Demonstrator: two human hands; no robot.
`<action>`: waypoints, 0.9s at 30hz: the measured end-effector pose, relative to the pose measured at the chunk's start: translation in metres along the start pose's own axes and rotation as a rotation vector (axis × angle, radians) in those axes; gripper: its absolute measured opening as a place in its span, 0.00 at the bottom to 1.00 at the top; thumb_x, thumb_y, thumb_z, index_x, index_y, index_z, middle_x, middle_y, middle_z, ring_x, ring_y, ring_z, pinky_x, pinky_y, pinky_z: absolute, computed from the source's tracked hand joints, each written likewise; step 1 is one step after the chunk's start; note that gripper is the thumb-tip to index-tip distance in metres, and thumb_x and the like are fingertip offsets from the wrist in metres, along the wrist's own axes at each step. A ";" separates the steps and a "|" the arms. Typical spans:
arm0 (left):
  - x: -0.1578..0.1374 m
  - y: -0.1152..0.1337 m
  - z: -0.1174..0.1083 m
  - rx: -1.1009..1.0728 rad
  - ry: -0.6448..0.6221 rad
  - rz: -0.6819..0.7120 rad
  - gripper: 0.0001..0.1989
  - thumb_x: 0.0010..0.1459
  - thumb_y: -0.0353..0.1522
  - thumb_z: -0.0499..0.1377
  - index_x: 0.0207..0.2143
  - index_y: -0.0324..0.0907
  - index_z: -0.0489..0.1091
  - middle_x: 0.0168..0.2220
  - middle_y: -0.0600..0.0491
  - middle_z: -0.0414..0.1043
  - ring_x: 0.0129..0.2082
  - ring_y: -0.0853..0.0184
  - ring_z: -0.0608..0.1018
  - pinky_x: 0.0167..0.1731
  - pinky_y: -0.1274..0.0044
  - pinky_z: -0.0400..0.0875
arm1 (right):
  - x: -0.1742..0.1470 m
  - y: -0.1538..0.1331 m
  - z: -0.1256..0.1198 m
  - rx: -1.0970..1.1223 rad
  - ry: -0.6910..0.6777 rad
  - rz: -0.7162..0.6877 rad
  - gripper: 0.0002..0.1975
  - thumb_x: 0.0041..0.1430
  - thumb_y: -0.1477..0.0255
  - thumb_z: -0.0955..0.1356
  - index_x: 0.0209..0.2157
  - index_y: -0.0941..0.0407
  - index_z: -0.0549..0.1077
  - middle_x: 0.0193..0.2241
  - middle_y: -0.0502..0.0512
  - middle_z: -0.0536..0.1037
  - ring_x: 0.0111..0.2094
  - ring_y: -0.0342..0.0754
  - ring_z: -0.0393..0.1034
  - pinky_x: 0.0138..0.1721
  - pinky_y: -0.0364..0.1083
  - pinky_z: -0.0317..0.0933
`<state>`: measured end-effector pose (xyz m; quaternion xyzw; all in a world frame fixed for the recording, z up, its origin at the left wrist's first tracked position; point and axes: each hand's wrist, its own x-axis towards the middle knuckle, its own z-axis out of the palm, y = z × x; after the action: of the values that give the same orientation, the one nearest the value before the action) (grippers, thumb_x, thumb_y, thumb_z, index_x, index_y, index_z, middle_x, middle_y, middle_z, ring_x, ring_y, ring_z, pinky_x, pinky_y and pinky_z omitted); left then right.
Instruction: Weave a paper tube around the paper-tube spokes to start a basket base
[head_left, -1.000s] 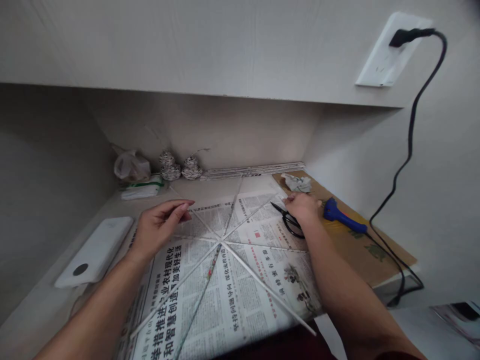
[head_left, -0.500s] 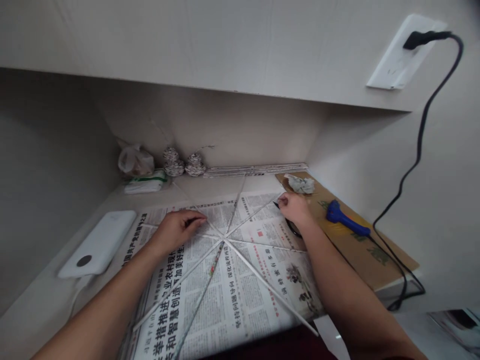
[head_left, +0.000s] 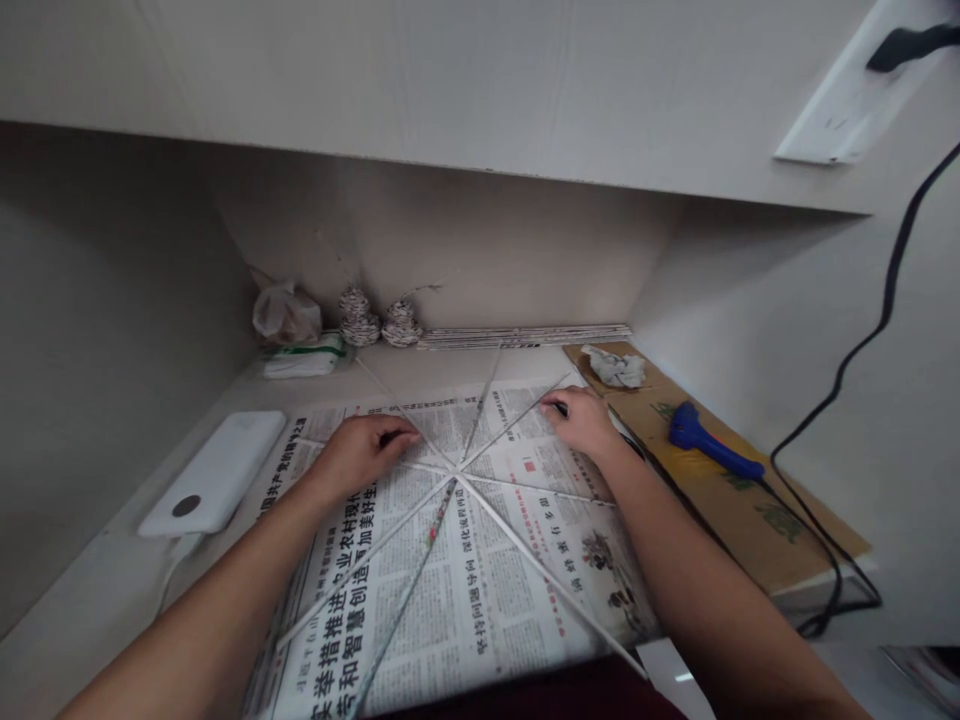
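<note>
Centre: star of thin greyish-white paper sticks (head_left: 457,472) lying on printed newspaper (head_left: 502,610) | left hand (head_left: 373,447) curling at upper-left stick (head_left: 439,450), grip unclear | right hand (head_left: 580,419) pinching upper-right stick (head_left: 502,433)

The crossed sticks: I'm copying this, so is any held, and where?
The right hand seems to pinch the upper-right stick near its outer end; whether the left hand holds one cannot be told.

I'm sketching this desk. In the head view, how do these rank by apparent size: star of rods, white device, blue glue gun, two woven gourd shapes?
Largest to smallest:
1. Star of rods, by span
2. White device
3. Blue glue gun
4. Left gourd shape and right gourd shape: too alike to rank
</note>
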<state>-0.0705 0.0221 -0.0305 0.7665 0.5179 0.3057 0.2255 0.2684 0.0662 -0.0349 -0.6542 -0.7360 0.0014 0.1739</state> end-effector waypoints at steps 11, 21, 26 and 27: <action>0.001 -0.018 -0.015 0.100 0.353 -0.086 0.19 0.59 0.38 0.53 0.49 0.44 0.73 0.32 0.51 0.79 0.32 0.62 0.79 0.37 0.75 0.68 | 0.003 0.002 0.002 -0.008 0.039 0.044 0.13 0.59 0.67 0.66 0.44 0.52 0.77 0.42 0.55 0.78 0.46 0.52 0.69 0.50 0.48 0.58; -0.003 0.002 0.007 0.029 -0.068 0.218 0.08 0.54 0.37 0.63 0.34 0.43 0.77 0.33 0.51 0.77 0.36 0.65 0.76 0.39 0.75 0.68 | 0.005 0.007 0.008 0.034 -0.008 -0.092 0.13 0.56 0.68 0.67 0.43 0.51 0.78 0.44 0.55 0.77 0.47 0.55 0.68 0.51 0.52 0.59; -0.002 -0.001 0.005 0.081 -0.173 0.257 0.08 0.51 0.37 0.65 0.31 0.42 0.75 0.33 0.52 0.76 0.39 0.64 0.74 0.41 0.74 0.66 | 0.005 0.006 0.008 0.067 0.012 -0.129 0.12 0.55 0.68 0.68 0.41 0.53 0.78 0.42 0.56 0.78 0.46 0.54 0.69 0.50 0.51 0.60; -0.002 -0.002 0.005 0.097 -0.180 0.266 0.07 0.53 0.36 0.64 0.31 0.42 0.74 0.33 0.52 0.76 0.39 0.64 0.74 0.41 0.74 0.66 | 0.005 0.005 0.008 0.073 0.019 -0.134 0.12 0.55 0.68 0.68 0.41 0.53 0.78 0.42 0.56 0.78 0.45 0.54 0.70 0.50 0.51 0.60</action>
<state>-0.0687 0.0211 -0.0357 0.8625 0.4038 0.2376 0.1913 0.2712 0.0731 -0.0424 -0.5965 -0.7761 0.0106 0.2043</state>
